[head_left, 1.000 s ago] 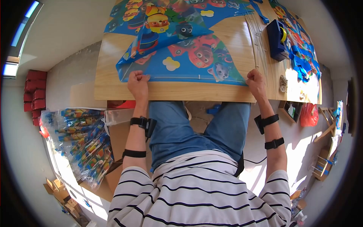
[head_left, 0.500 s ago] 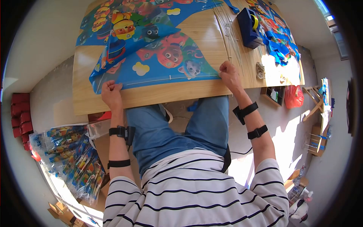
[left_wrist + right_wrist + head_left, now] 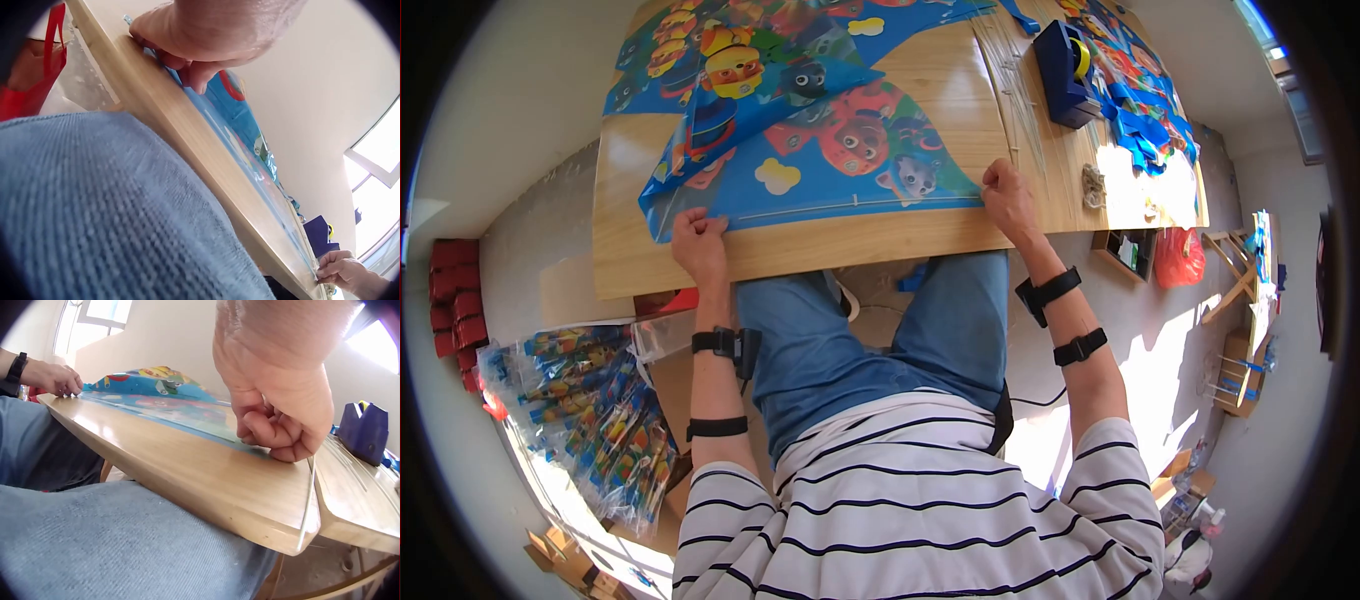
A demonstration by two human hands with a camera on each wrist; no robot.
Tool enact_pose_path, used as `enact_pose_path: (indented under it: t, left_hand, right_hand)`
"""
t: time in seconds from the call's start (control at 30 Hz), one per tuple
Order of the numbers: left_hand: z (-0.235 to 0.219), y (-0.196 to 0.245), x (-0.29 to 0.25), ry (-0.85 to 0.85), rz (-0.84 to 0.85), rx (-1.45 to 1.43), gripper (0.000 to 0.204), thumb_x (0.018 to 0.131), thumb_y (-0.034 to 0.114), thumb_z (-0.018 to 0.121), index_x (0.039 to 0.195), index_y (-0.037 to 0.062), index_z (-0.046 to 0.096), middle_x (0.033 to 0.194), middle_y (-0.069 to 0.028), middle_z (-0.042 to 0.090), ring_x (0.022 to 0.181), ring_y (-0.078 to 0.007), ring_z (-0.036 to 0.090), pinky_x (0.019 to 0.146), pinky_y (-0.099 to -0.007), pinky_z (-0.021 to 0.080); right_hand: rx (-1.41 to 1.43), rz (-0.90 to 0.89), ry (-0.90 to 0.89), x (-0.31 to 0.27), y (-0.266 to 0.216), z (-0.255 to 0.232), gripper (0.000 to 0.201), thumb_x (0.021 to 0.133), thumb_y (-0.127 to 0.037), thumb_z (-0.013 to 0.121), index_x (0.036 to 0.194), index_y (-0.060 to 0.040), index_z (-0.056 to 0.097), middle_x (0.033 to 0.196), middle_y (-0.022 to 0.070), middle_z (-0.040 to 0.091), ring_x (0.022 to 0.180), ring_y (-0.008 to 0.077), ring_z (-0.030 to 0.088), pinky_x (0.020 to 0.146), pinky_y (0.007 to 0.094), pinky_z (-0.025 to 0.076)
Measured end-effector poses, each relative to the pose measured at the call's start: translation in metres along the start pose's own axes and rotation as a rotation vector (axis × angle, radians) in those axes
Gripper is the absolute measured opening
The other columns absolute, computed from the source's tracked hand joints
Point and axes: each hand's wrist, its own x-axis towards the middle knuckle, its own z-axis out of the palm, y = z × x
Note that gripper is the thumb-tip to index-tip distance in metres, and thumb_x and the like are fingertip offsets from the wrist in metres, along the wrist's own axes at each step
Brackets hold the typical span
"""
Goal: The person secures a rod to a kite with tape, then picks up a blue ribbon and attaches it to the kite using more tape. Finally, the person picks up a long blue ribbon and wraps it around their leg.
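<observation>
A blue printed plastic sheet (image 3: 800, 195) with cartoon figures lies along the table's front edge, its left part folded over. A thin white rod (image 3: 800, 212) runs along the sheet's near edge. At the sheet's near left corner, the left hand (image 3: 700, 245) pinches the edge with curled fingers. The right hand (image 3: 1010, 205) pinches the edge at the sheet's right tip; in the right wrist view the fingers (image 3: 275, 431) are curled down on the sheet's end.
A dark blue tape dispenser (image 3: 1065, 75) stands to the right, beside several thin rods (image 3: 1012, 85) and blue strips (image 3: 1135, 130). More printed sheets (image 3: 1090, 20) lie at the back right. Bagged printed goods (image 3: 590, 410) are low at the left; a red bag (image 3: 1178, 257) is below right.
Since the first frame, the head view has shifted, so table and hands appear further left. Both hands stay at the sheet's two ends.
</observation>
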Motion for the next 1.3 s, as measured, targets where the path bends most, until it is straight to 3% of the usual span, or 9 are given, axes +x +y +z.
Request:
enact_pose_path:
  t: [0.7, 0.8, 1.0, 1.3]
  left_hand:
    - [0.003, -0.007, -0.004, 0.006, 0.068, -0.045, 0.034, 0.068, 0.001, 0.077, 0.098, 0.0020, 0.062, 0.072, -0.0048, 0.065, 0.068, -0.0164, 0.062, 0.067, -0.0299, 0.049]
    - [0.003, -0.006, -0.005, -0.010, 0.057, -0.014, 0.033, 0.070, 0.001, 0.077, 0.099, 0.0012, 0.062, 0.076, -0.0041, 0.066, 0.070, -0.0126, 0.060, 0.068, -0.0265, 0.049]
    - [0.004, -0.008, -0.004, 0.017, 0.086, 0.056, 0.036, 0.068, 0.003, 0.079, 0.099, 0.0038, 0.062, 0.071, -0.0052, 0.064, 0.068, -0.0216, 0.063, 0.066, -0.0339, 0.049]
    - [0.000, -0.010, 0.003, 0.051, 0.079, 0.160, 0.028, 0.067, 0.005, 0.081, 0.089, 0.0039, 0.063, 0.073, -0.0066, 0.062, 0.066, -0.0225, 0.060, 0.066, -0.0355, 0.049]
  right_hand:
    - [-0.146, -0.043, 0.057, 0.000, -0.005, 0.009, 0.010, 0.074, 0.002, 0.053, 0.081, -0.0041, 0.058, 0.077, 0.0201, 0.064, 0.079, 0.0401, 0.063, 0.069, 0.0478, 0.047]
    - [-0.158, -0.031, 0.057, 0.000, -0.004, 0.009, 0.010, 0.074, 0.002, 0.053, 0.081, -0.0040, 0.058, 0.078, 0.0204, 0.065, 0.079, 0.0404, 0.063, 0.069, 0.0479, 0.048]
    - [-0.188, 0.017, 0.051, 0.001, -0.003, 0.011, 0.011, 0.074, 0.002, 0.053, 0.082, -0.0043, 0.058, 0.080, 0.0202, 0.065, 0.081, 0.0412, 0.063, 0.071, 0.0481, 0.048]
    - [-0.204, 0.087, 0.035, 0.002, -0.006, 0.012, 0.011, 0.075, -0.001, 0.053, 0.082, -0.0049, 0.059, 0.084, 0.0195, 0.066, 0.086, 0.0407, 0.063, 0.073, 0.0474, 0.048]
